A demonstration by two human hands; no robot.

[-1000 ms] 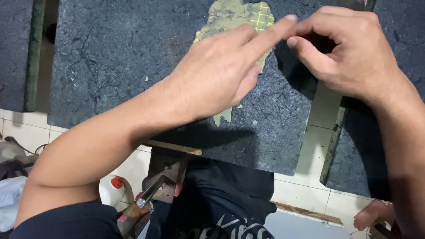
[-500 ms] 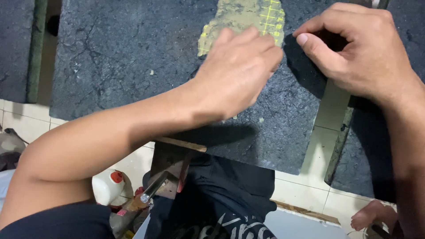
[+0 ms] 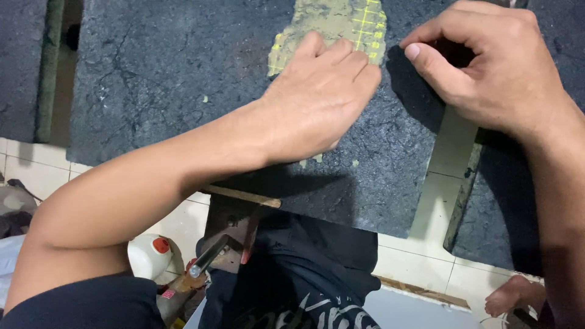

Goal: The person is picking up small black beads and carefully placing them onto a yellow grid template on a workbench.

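Two hands work a dark sheet point(image 3: 183, 79) filling the upper frame over pale tiles point(image 3: 426, 244). Left hand point(image 3: 317, 103) lies flat, fingers together, pressing it at centre; right hand point(image 3: 493, 67) at upper right is curled, thumb on the sheet, possibly pinching something hidden. Sheet looks thin, floppy, grippy, best taken by an edge. Dark grey, cracked, with a yellowish gridded patch point(image 3: 332, 27).

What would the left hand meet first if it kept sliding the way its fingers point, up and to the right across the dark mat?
The left hand lies flat on the dark mat, fingers toward the yellow-green gridded patch, already touching its lower edge. Going on, it would cross that patch; the right hand sits off to the side, probably outside that line.
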